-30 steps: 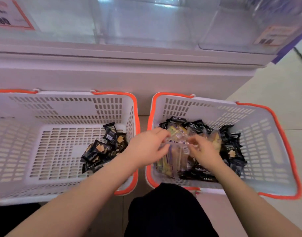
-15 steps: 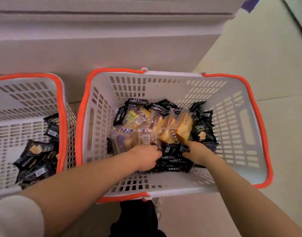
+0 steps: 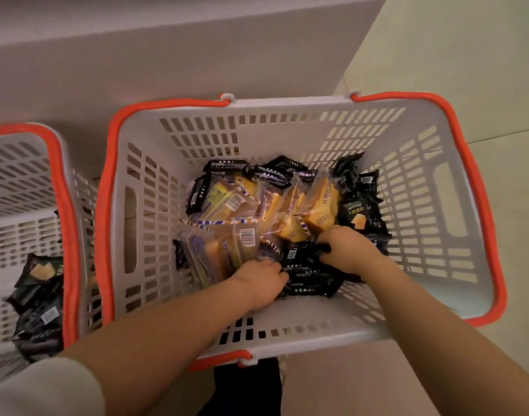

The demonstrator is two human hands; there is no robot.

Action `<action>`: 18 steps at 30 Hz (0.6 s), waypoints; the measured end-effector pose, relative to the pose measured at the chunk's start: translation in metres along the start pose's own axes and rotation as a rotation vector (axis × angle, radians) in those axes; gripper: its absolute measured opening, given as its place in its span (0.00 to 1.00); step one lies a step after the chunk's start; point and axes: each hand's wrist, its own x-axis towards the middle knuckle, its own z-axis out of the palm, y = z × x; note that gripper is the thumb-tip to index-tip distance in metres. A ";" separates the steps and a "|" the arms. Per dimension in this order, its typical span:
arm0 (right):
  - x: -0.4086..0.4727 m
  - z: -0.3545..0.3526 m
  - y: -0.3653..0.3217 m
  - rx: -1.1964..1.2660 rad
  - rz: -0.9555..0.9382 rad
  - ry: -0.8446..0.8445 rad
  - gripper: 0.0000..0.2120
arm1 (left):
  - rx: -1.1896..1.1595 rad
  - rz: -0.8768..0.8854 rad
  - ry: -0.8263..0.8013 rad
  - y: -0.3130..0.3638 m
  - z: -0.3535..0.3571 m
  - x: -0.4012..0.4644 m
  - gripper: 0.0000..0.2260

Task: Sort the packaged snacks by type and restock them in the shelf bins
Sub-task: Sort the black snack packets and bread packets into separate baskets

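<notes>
Inside the right basket [image 3: 455,205], white slotted plastic with an orange rim, lies a mixed heap of snacks. Clear-wrapped yellow cake packets [image 3: 257,211] fill the middle and far left of the heap; black packets [image 3: 359,214] ring them at the far side, the right, and the near edge. Both hands are down in the heap.

Left hand [image 3: 257,283]: fingers curled into the pile where clear packets meet black ones. Fingertips are buried, so whether its grip is clamped on a packet cannot be told.

Right hand [image 3: 347,250]: fingers curled, grip closed on a black packet [image 3: 320,247] at the near right of the heap, just below the yellow cakes.

Left basket [image 3: 68,235], same type, stands just beside the right one, rims close. It holds only black packets [image 3: 38,304], piled against its right wall.

Both baskets sit on a pale tiled floor [image 3: 467,55] before a white shelf base [image 3: 167,55].
</notes>
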 end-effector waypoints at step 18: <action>0.003 0.012 -0.036 -0.077 -0.168 0.044 0.21 | 0.124 0.095 0.137 -0.029 0.036 -0.012 0.23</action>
